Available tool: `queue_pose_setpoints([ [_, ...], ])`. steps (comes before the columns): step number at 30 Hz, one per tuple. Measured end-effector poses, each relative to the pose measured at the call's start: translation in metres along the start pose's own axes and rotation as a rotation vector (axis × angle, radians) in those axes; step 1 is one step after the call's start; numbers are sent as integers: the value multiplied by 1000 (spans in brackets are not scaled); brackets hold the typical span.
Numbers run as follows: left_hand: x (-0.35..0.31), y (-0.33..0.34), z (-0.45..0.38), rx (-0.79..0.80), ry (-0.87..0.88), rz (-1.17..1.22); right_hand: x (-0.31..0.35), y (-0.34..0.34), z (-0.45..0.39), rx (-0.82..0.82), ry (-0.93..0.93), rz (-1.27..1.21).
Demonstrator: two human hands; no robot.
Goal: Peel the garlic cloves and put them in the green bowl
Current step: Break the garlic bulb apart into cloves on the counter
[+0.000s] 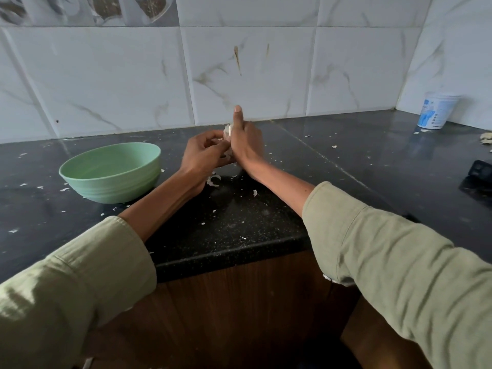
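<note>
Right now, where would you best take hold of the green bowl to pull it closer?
Pinch the green bowl at its near rim, coming from above. It stands upright and open, nothing shows inside, and its walls flare wide, so the thin rim offers the surest hold.

Head view, down over countertop (pixel 239 225)

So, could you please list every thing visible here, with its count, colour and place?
green bowl: one, pale green, on the counter, left of the hands
garlic: one piece, whitish, held between both hands
peel scraps: many, white, scattered on the counter
counter: one, black speckled
tub: one, white and blue, far right corner
dark object: one, black, right edge
wall tiles: white marbled
left hand: pinching the garlic
right hand: gripping it, thumb up
</note>
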State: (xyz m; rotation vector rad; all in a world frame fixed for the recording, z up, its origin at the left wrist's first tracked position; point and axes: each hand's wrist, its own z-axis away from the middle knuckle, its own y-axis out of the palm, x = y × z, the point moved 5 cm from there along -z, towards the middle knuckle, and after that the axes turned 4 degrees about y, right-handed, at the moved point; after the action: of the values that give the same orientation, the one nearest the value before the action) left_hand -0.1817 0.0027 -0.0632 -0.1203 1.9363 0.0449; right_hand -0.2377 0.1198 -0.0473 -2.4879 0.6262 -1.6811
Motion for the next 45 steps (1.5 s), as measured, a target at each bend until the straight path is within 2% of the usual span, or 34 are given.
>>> queue_pose_setpoints([
  [3, -6, -2, -1, -3, 58, -68, 3, 1, 2, 3, -24, -38],
  [7, -14, -7, -1, -92, 162, -193, 12, 4, 9, -11, -79, -86],
  [13, -12, -5, 1, -115, 202, -266, 16, 6, 13, -105, -199, 24],
  [20, -14, -11, 7, -214, 183, -342, 18, 11, 14, -51, -263, 127],
  [27, -7, -15, 5, -224, 82, -259, 24, 7, 16, -164, -399, 271],
  [30, -8, -16, 6, -232, 74, -263, 27, 10, 18, -150, -466, 350],
  [34, -7, -17, 6, -239, 45, -290, 25, 14, 18, -69, -428, 347],
  [40, -5, -15, 5, -218, 32, -288, 24, 11, 18, -64, -436, 347],
  [43, -4, -16, 4, -222, 33, -278, 24, 9, 19, -111, -430, 375],
  [45, -2, -19, 1, -244, 3, -224, 29, 6, 25, -190, -499, 420],
])
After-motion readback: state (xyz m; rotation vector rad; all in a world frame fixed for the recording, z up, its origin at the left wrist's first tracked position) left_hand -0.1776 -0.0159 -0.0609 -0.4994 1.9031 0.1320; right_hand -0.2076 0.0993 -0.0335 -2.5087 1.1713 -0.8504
